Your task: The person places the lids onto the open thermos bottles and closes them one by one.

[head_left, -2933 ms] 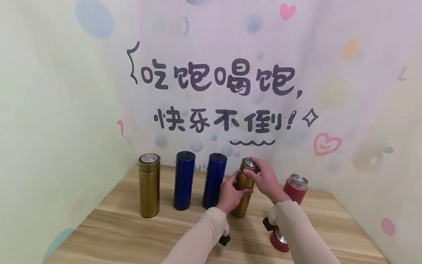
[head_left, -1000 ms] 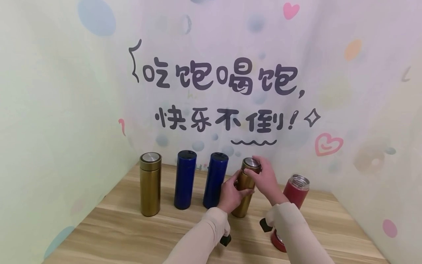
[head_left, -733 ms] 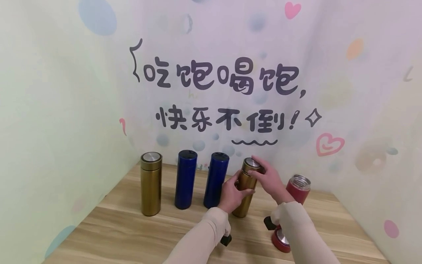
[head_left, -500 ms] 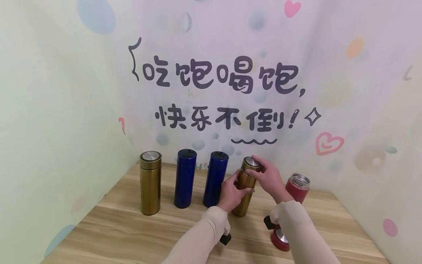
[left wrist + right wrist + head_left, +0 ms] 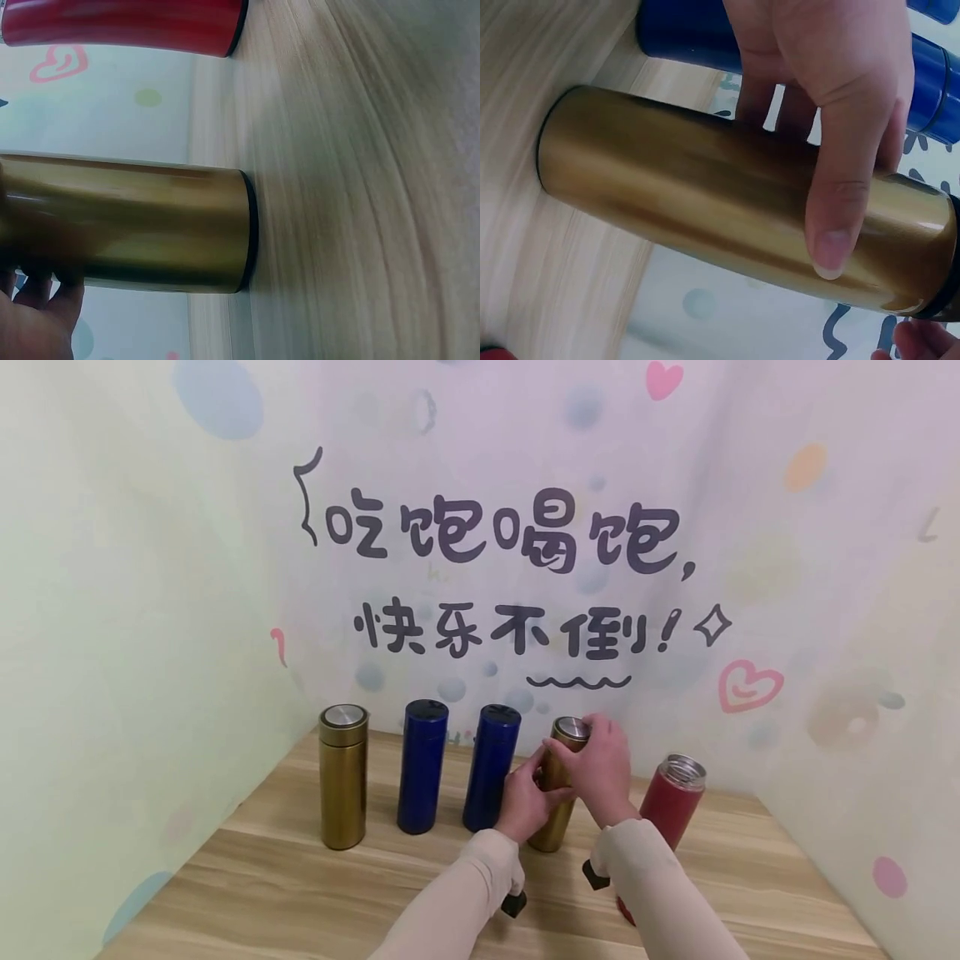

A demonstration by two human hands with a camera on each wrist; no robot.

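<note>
the left hand (image 5: 525,802) is wrapped round the body of a gold flask (image 5: 557,802), fingers curled on its left side and thumb across the front, as the right wrist view shows. the right hand (image 5: 596,772) sits over the top of that flask with its fingers curled round the gold lid (image 5: 572,732), of which only a bit of silver top shows. the gold flask stands upright on the wooden table (image 5: 300,877), its base flat on the boards in the left wrist view. just to its left stand two blue flasks (image 5: 491,768), side by side, and further left a second gold flask (image 5: 343,777), apart from the rest. to the right, near the right sleeve (image 5: 660,893), stands a red flask (image 5: 671,806) with its mouth open. a wall with dark lettering (image 5: 495,585) rises behind the row.
</note>
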